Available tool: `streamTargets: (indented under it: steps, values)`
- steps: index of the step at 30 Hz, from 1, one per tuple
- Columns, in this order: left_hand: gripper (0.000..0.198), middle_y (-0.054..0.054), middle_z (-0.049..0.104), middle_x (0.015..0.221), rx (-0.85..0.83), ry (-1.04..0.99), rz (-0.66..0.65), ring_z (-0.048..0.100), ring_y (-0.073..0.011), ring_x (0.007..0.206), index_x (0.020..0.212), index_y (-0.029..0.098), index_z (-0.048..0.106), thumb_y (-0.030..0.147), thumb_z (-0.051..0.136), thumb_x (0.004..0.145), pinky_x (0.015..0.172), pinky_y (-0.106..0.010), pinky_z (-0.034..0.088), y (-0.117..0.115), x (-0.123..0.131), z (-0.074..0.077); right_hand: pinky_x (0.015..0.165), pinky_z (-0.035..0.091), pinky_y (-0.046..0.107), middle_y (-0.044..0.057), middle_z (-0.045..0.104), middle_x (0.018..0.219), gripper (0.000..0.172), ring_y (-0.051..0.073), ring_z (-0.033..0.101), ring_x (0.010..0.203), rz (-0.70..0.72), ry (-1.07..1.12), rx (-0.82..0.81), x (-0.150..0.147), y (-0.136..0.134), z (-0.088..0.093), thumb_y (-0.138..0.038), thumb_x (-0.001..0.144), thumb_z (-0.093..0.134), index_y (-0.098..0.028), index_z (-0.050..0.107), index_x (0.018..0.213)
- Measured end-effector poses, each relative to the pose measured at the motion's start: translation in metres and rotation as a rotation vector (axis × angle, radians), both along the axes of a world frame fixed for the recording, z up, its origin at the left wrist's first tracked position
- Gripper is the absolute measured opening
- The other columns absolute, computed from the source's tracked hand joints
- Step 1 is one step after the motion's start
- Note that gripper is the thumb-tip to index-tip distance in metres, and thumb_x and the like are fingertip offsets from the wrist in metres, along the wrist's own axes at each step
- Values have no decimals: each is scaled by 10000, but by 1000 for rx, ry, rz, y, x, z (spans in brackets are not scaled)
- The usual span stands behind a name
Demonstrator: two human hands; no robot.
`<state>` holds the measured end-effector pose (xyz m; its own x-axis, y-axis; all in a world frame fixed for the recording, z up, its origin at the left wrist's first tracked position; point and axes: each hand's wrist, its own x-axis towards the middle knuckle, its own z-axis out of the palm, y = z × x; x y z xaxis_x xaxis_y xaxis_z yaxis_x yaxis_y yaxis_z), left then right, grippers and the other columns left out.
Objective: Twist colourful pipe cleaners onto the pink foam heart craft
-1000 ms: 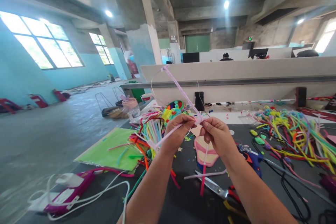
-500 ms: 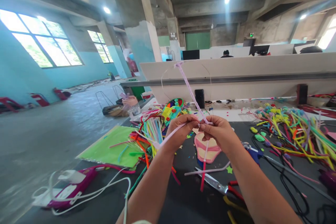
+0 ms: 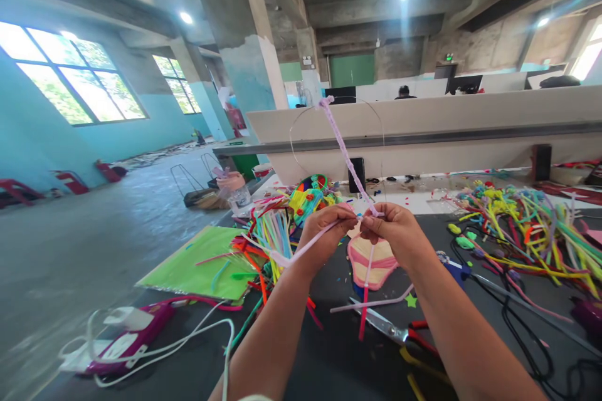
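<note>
My left hand (image 3: 327, 230) pinches a pale lilac pipe cleaner (image 3: 313, 241), whose loose end slants down to the left across my wrist. My right hand (image 3: 390, 229) is closed on the lower end of a twisted lilac pipe cleaner strip (image 3: 341, 141) that rises up and to the left, with a thin wire loop around its top. The fingertips of both hands almost meet where the pieces join. Below hangs a pale stem with a pink end (image 3: 363, 313). Under my hands lies a pink and cream striped piece (image 3: 371, 266).
Scissors with red handles (image 3: 390, 329) lie open near the front. Bundles of coloured pipe cleaners (image 3: 275, 238) (image 3: 540, 238) lie left and right. A green sheet (image 3: 197, 263), a purple power strip (image 3: 136, 335) with white cables, and a phone (image 3: 357, 174) are around. A partition (image 3: 423, 122) stands behind.
The twisted lilac strip has tipped slightly, its top now a little higher and further right. Both hands keep their pinch at nearly the same place.
</note>
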<state>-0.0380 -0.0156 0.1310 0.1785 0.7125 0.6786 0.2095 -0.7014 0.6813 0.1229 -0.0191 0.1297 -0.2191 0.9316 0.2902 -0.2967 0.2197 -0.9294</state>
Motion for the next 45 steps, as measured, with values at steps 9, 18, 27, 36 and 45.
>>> streamTargets:
  steps: [9, 18, 27, 36, 45]
  values:
    - [122, -70, 698, 766, 402, 209, 211, 644, -162, 751, 780, 190, 693, 196, 575, 809, 738, -297, 518, -1, 10, -8, 450, 398, 223, -20, 601, 555, 241, 86, 507, 445, -92, 76, 29, -4, 2, -3, -335, 647, 740, -161, 582, 697]
    - [177, -61, 694, 834, 564, 286, 205, 627, -161, 801, 928, 199, 674, 134, 568, 801, 774, -307, 507, -4, 10, -18, 413, 378, 216, -49, 572, 527, 232, 79, 498, 397, -190, 21, 67, -4, 6, -9, -329, 673, 716, -170, 558, 733]
    - [305, -74, 664, 1102, 193, 327, 84, 582, -199, 1077, 1089, 205, 653, 167, 546, 806, 977, -382, 431, 17, -14, -4, 447, 411, 218, -20, 610, 560, 203, 78, 509, 450, -173, 2, 75, 13, 3, 5, -299, 659, 733, -171, 587, 718]
    - [219, -51, 685, 778, -261, -88, -106, 633, -150, 732, 809, 135, 696, 341, 663, 743, 701, -270, 512, -2, 7, 0, 450, 396, 228, -14, 596, 568, 184, 82, 503, 460, -126, -94, 105, 5, 5, 0, -302, 691, 715, -165, 604, 742]
    - [197, -14, 627, 683, -241, -89, 12, 555, -112, 621, 756, 148, 657, 341, 675, 726, 594, -230, 450, -1, 14, -6, 444, 414, 219, -29, 599, 567, 225, 84, 516, 454, -109, -115, 73, 4, 13, -6, -316, 676, 711, -165, 603, 804]
